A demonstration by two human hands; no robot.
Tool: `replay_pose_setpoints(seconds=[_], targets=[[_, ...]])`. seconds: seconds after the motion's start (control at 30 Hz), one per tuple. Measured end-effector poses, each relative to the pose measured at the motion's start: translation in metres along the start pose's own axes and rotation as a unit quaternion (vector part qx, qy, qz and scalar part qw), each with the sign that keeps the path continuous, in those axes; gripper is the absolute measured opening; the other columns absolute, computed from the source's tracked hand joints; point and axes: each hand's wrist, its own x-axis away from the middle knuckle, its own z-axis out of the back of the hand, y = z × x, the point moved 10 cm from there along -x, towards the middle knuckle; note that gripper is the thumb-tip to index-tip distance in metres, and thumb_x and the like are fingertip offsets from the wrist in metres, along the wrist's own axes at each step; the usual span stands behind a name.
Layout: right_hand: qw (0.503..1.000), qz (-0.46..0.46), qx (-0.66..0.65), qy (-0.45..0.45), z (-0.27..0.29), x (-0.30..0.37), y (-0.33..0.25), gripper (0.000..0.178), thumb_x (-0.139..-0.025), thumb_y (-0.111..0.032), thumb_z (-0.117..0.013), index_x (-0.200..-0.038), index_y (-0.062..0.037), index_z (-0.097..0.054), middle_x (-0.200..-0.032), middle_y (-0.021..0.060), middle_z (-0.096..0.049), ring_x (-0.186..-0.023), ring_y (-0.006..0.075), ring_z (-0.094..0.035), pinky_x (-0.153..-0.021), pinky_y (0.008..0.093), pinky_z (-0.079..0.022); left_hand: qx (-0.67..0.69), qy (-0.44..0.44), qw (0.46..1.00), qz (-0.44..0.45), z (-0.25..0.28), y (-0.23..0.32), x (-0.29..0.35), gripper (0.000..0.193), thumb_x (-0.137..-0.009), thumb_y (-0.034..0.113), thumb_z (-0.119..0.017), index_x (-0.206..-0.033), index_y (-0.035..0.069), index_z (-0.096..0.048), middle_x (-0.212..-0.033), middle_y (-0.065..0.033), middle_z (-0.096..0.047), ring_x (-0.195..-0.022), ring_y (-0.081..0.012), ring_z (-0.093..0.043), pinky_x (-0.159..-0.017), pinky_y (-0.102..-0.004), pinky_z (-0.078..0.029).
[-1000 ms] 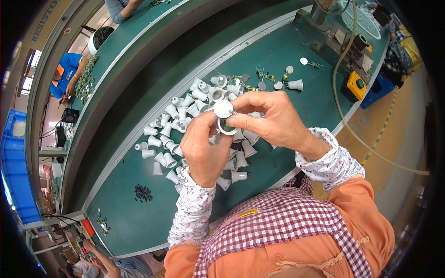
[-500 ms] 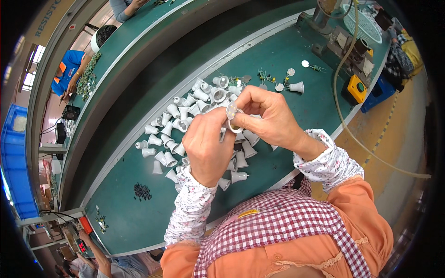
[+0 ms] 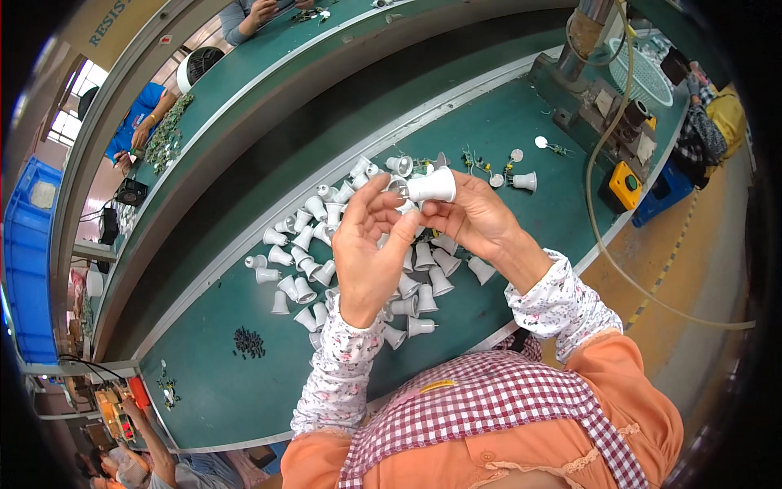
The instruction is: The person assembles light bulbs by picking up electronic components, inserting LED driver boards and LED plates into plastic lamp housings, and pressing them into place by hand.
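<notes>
White and smooth, the bell-shaped housing has just been turned from mouth-up onto its side, hiding the pale disc at its mouth, so I can't tell whether that sits flush. It flares rightward, pinched by my right fingers above the tabletop; my left fingers stand parted near its narrow end. Similar housings crowd toward the far edge; black pieces lie nearer the left end.

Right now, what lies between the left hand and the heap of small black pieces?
In the head view: several white cups nearest the left hand, then green tabletop up to the black pieces.
</notes>
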Motion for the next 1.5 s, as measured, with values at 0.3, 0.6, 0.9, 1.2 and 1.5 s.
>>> replay_pose_setpoints(seconds=[0.3,0.6,0.9,1.2,1.5], targets=[[0.952,0.184,0.245,0.004,-0.016,0.012,-0.031,0.010,-0.084,-0.006,-0.060,-0.091,0.0007,-0.056,-0.085,0.0064,-0.063,-0.076,0.0122,-0.061,-0.070,0.0250,-0.052,0.053,0.024,0.998,0.035,0.014,-0.019,-0.007,0.017,-0.089,0.015,-0.056,-0.087,-0.002,-0.057,-0.074,-0.0037,-0.058,-0.062,-0.0083,-0.053,-0.059,-0.0214,-0.044],[0.890,0.223,0.397,0.010,-0.046,0.029,-0.034,0.012,-0.083,-0.003,-0.059,-0.092,0.0040,-0.060,-0.082,0.0062,-0.064,-0.072,0.0095,-0.061,-0.067,0.0221,-0.049,0.114,0.040,0.993,0.016,0.015,-0.015,-0.004,0.014,-0.090,0.014,-0.054,-0.087,0.000,-0.054,-0.072,-0.0008,-0.054,-0.062,-0.0069,-0.048,-0.058,-0.0195,-0.039],[0.916,0.234,0.326,0.024,-0.051,0.032,-0.043,0.009,-0.084,0.001,-0.053,-0.089,0.0076,-0.058,-0.081,0.0081,-0.064,-0.067,0.0101,-0.060,-0.063,0.0222,-0.049,0.087,0.073,0.993,-0.034,0.049,-0.019,-0.012,0.020,-0.094,0.019,-0.048,-0.086,0.001,-0.051,-0.070,-0.0018,-0.048,-0.064,-0.0097,-0.045,-0.060,-0.0218,-0.039],[0.916,0.215,0.340,-0.020,-0.047,0.029,-0.033,0.013,-0.085,-0.003,-0.057,-0.095,0.0045,-0.060,-0.088,0.0079,-0.064,-0.076,0.0097,-0.061,-0.068,0.0219,-0.049,0.099,-0.031,0.993,0.051,0.013,-0.009,-0.007,0.014,-0.089,0.015,-0.054,-0.084,0.002,-0.055,-0.078,-0.0009,-0.053,-0.071,-0.0095,-0.048,-0.069,-0.0245,-0.041],[0.911,0.212,0.352,-0.033,-0.046,0.031,-0.034,0.014,-0.083,-0.002,-0.059,-0.096,0.0038,-0.062,-0.089,0.0074,-0.065,-0.079,0.0108,-0.061,-0.072,0.0230,-0.050,0.121,-0.043,0.989,0.076,0.008,-0.012,-0.008,0.018,-0.087,0.017,-0.055,-0.083,0.001,-0.055,-0.074,0.0002,-0.052,-0.071,-0.0085,-0.046,-0.069,-0.0222,-0.036]])
